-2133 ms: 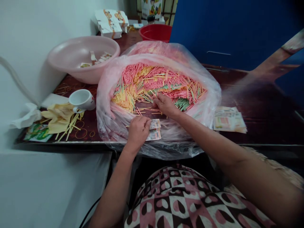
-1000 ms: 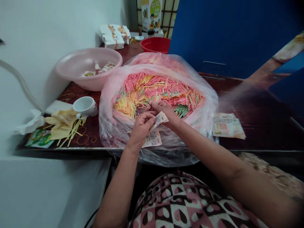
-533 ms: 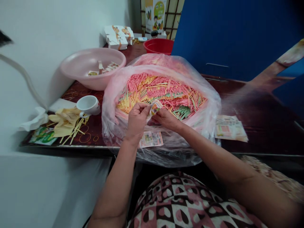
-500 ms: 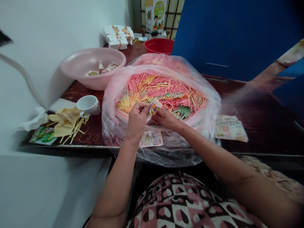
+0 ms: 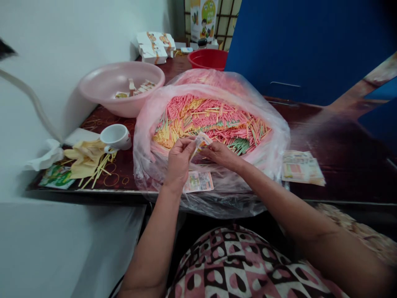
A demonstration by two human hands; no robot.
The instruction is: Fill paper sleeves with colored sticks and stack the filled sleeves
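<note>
Between my two hands, over the front of a large clear plastic bag (image 5: 149,120), is a small printed paper wrapper (image 5: 202,140). My left hand (image 5: 180,155) pinches its left side, and my right hand (image 5: 221,153) grips its right side with bent fingers. Whether anything lies inside the wrapper is hidden. The bag is open and full of thin pink, yellow and green sticks (image 5: 214,118). Just below my hands, a flat printed wrapper (image 5: 199,182) lies on the bag's front edge.
A pink basin (image 5: 102,89) with several small packets stands back left, near a white cup (image 5: 115,137). Left of the bag lie a yellow glove-like piece (image 5: 88,157), loose yellow sticks (image 5: 98,171) and rubber bands. A wrapper stack (image 5: 302,167) sits right; a red basin (image 5: 207,60) is behind.
The wrapper has turned between my fingers, so its picture now shows less and it looks more folded. My hands have shifted only slightly.
</note>
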